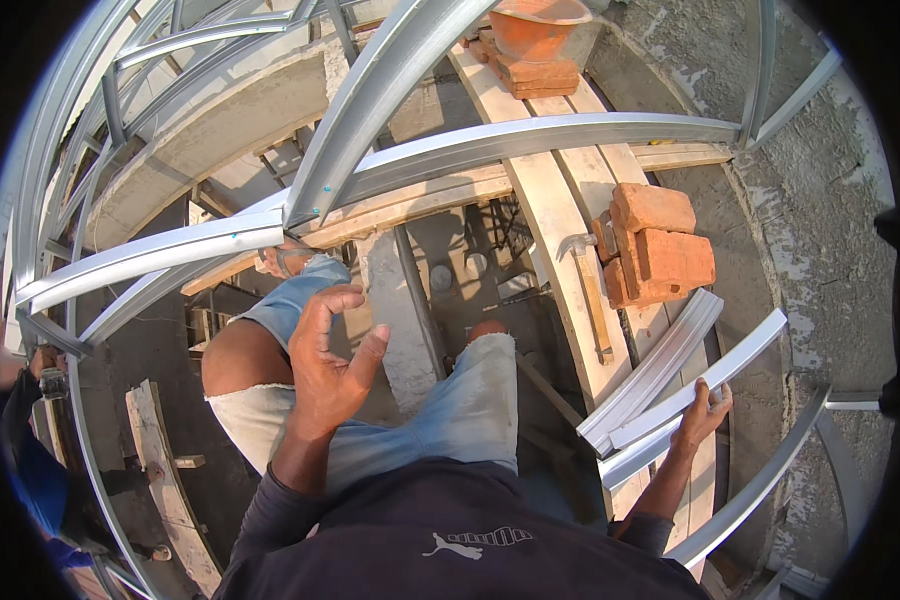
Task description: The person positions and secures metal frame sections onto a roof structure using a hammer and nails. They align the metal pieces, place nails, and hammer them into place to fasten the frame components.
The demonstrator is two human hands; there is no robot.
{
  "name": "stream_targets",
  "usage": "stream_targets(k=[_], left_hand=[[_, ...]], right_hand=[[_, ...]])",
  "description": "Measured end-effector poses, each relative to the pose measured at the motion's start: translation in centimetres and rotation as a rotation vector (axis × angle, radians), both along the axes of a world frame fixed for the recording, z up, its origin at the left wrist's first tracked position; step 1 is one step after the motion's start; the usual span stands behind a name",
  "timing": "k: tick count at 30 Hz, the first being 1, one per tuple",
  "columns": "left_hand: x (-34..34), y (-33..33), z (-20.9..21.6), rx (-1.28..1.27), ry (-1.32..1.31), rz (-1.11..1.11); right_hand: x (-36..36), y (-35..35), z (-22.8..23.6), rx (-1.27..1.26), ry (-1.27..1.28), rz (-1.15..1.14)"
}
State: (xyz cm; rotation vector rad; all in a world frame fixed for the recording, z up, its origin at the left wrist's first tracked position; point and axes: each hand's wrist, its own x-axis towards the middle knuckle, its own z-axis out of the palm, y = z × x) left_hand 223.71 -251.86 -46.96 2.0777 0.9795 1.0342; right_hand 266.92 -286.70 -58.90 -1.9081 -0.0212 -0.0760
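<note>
My left hand (332, 362) is raised in front of my torso, thumb and fingers apart and nothing in it. On the right, my right hand (702, 414) grips a short metal channel (715, 377) near its far end. The channel lies slanted beside more cut channel pieces (655, 370) on the wooden planks (555, 215). Just beyond them, a claw hammer (590, 300) with a wooden handle rests on a plank. Stacked orange bricks (660, 245) sit to the right of the hammer.
Metal framing (370, 95) crosses ahead and curves along both sides. At the far end, an orange bucket (538, 30) stands on bricks. Open gaps drop below, beside a concrete beam (395, 310). A loose board (170, 480) is lower left, near another person's blue clothing (45, 490).
</note>
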Motion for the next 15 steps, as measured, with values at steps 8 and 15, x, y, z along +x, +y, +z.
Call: stream_targets(k=[8,15], left_hand=[[2.3,-0.9,-2.7,-0.539,0.122,-0.230],[10.9,-1.0,-3.0,-0.962,-0.485,-0.601]], right_hand=[[-6.0,3.1,9.2,0.479,0.034,0.356],[-13.0,16.1,9.2,0.509,0.746,1.353]])
